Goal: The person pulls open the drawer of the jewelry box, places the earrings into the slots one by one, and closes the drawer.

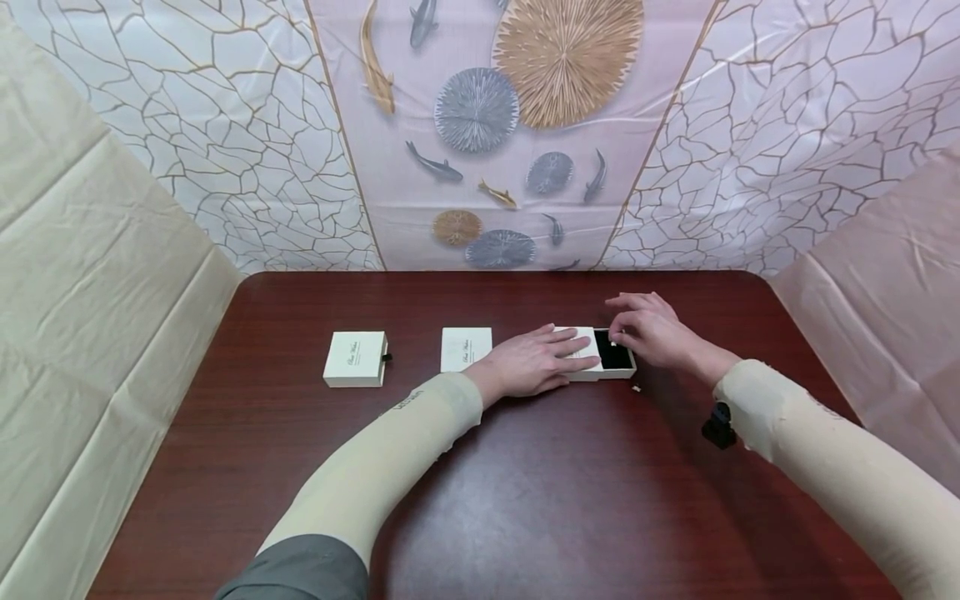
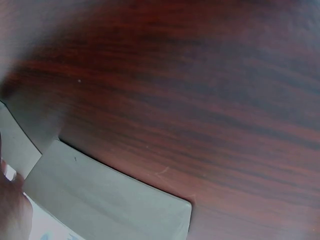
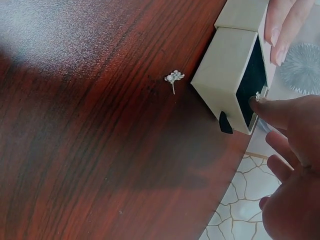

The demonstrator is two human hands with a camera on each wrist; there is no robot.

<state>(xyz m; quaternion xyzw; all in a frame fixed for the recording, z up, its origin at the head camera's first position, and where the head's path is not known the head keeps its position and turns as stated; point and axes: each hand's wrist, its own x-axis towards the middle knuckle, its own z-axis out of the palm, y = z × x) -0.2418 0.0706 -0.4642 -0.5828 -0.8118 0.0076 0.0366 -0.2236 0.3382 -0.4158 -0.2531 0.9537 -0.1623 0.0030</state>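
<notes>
My left hand [image 1: 528, 364] rests with spread, straight fingers on top of a white jewelry box [image 3: 227, 67]. The box's drawer [image 1: 628, 374] is pulled out to the right and shows a black lining [image 1: 615, 354]. Over that lining my right hand [image 1: 648, 329] pinches a small sparkling earring [image 3: 257, 96] at the thumb tip. A matching stud earring [image 3: 174, 76] with a clustered head and thin post lies on the table, just in front of the drawer. The drawer's black pull tab [image 3: 225, 122] hangs from its end. In the left wrist view, part of the box shows at lower left.
Two more white boxes with printed lids stand in the same row: one [image 1: 466, 348] partly behind my left forearm, another [image 1: 355, 360] farther left with a black tab. The dark red wooden table [image 1: 525, 500] ends at a patterned backdrop [image 1: 465, 192].
</notes>
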